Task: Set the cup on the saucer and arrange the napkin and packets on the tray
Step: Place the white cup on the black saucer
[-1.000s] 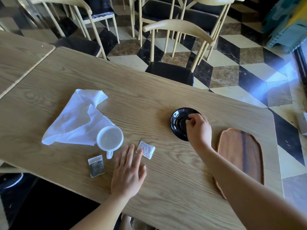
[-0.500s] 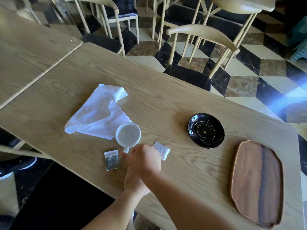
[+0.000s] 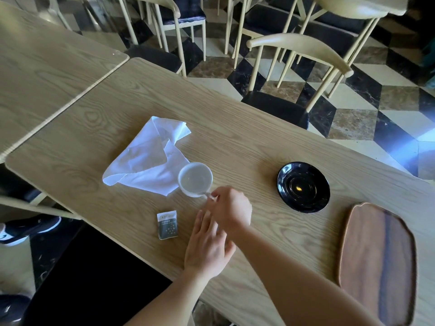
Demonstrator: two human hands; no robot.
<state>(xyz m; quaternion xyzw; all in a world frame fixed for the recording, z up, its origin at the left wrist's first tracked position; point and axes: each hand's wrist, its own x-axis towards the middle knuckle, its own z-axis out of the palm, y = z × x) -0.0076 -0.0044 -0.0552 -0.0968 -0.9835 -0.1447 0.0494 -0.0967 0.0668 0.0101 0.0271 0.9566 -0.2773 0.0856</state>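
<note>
Right hand (image 3: pixel 231 211) pinched, left hand (image 3: pixel 207 247) flat

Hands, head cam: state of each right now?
Left hand: open, fingers spread, holding nothing.
Right hand: closed, pinching the handle of the white cup.

Both forearms bare, no sleeves; grips (image 3: pixel 231 211) (image 3: pixel 207 245) ungloved, ringless.

A pale wood-grain desk (image 3: pixel 235 142) abuts a second one (image 3: pixel 47 67). Cream-framed chairs (image 3: pixel 299 74) with dark seats stand on a black, cream and brown cube-patterned floor (image 3: pixel 367 114), sunlit at right.
</note>
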